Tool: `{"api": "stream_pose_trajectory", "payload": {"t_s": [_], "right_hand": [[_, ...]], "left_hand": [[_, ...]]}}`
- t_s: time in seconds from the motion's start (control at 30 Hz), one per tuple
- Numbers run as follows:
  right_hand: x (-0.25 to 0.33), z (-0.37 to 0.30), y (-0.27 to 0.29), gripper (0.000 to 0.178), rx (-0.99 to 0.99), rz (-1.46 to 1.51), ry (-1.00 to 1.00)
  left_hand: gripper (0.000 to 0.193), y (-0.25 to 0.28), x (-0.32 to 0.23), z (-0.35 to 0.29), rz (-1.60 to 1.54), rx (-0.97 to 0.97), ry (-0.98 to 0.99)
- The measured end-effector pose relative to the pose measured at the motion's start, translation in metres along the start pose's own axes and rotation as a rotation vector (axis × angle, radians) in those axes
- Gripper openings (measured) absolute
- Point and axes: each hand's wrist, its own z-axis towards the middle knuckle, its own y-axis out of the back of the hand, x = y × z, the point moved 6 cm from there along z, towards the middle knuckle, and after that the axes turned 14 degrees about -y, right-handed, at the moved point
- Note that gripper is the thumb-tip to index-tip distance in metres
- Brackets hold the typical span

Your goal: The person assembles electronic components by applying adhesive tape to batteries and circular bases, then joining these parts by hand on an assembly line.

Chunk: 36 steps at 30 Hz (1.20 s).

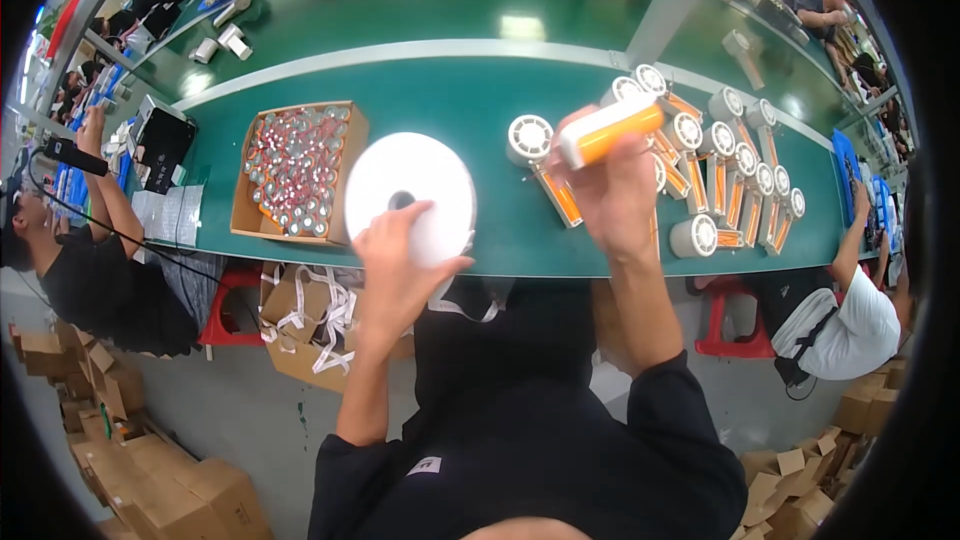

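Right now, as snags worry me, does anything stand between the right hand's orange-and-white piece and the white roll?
Yes: one round-headed unit lies on the table between the white roll and the right hand. The held piece looks raised above the table.

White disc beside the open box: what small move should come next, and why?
Perhaps close the left hand gently on the near edge of the white disc: it lies over the disc with its thumb apart from the fingers, near the rim, while the right hand is taken up with the orange-and-white part.
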Motion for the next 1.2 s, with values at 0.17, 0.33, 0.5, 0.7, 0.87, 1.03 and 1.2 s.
{"api": "stream_pose_trajectory", "payload": {"t_s": [0.17,0.33,0.5,0.7,0.87,1.03,1.2], "right_hand": [[-0.02,-0.014,0.0,0.025,-0.139,-0.475,-0.2],[-0.026,-0.046,0.024,0.041,-0.197,-0.611,-0.269],[-0.048,-0.074,0.033,0.05,-0.294,-0.407,-0.337],[-0.081,-0.089,0.043,0.043,-0.389,-0.246,-0.448],[-0.098,-0.081,0.029,0.051,-0.39,-0.243,-0.425],[-0.106,-0.078,0.024,0.047,-0.376,-0.346,-0.569],[-0.105,-0.072,0.021,0.051,-0.463,-0.348,-0.599]], "left_hand": [[0.059,-0.039,0.014,-0.011,0.132,0.179,-0.049],[0.031,-0.005,-0.003,0.002,0.088,-0.019,-0.123],[0.013,0.055,0.057,0.036,0.026,-0.217,-0.218],[0.012,0.114,0.182,0.131,0.276,-0.268,-0.066],[0.038,0.096,0.353,0.187,0.55,0.058,0.328],[0.068,0.098,0.468,0.203,0.491,-0.053,0.813],[0.083,0.081,0.517,0.226,0.388,-0.046,0.955]]}}
